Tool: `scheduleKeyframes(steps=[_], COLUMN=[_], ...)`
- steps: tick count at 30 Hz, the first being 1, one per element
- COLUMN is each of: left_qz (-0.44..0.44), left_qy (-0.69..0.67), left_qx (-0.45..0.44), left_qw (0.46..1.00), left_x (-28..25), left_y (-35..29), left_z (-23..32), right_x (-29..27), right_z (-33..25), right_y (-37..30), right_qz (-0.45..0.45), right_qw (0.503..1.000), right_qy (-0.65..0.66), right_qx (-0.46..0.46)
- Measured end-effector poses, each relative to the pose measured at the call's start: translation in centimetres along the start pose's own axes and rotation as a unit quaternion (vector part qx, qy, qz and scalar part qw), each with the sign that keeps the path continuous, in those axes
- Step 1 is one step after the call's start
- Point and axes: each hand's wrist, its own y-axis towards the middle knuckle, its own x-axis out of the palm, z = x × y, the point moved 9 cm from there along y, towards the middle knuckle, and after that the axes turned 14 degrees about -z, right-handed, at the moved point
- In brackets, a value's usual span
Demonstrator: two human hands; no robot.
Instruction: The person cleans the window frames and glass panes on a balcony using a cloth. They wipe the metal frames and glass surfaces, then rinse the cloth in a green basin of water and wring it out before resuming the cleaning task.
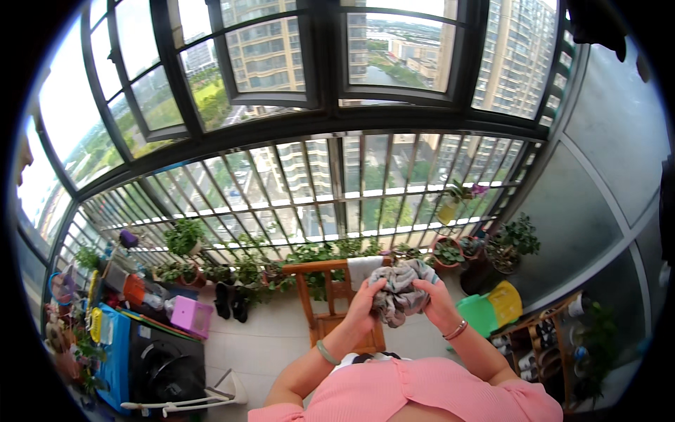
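A crumpled greyish patterned cloth (399,292) is bunched up in front of me, held between both hands. My left hand (362,306) is closed on its left side, thumb on top. On the opposite side my right hand (439,304) grips the same cloth, also with the thumb over it. What kind of cloth piece it is cannot be made out from the bundle. Just beyond and below it stands a wooden chair (320,267), with a white cloth (364,269) hung over its backrest.
Potted plants line the barred railing (281,190) ahead. At the left are a pink stool (191,316), black shoes (230,302) and a black-topped appliance (165,366). To the right stand a green and yellow child's chair (481,309) and a wooden shoe rack (555,337).
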Motion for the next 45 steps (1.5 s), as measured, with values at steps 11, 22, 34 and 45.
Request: scheduleKeyframes(steps=[11, 22, 34, 45], left_qz=[-0.075, -0.089, -0.108, -0.174], left_qy=[-0.044, -0.039, 0.002, 0.045], left_qx=[-0.001, 0.013, -0.017, -0.206], left_qw=[0.996, 0.995, 0.994, 0.962], left_x=[3.7, 4.0, 3.1, 3.3], left_y=[-1.7, -3.5, -4.3, -4.8], left_z=[-0.6, 2.0, 4.6, -4.7], right_x=[0.4, 4.7, 8.4, 4.1], right_z=[-0.4, -0.4, -0.4, 2.6], right_y=[-2.2, -1.2, -1.3, -11.3], right_qz=[0.008, -0.018, 0.012, 0.247], right_qw=[0.991, 0.971, 0.985, 0.959], right_qy=[-0.089, -0.226, -0.167, -0.129], right_qx=[0.098, 0.069, -0.05, -0.054])
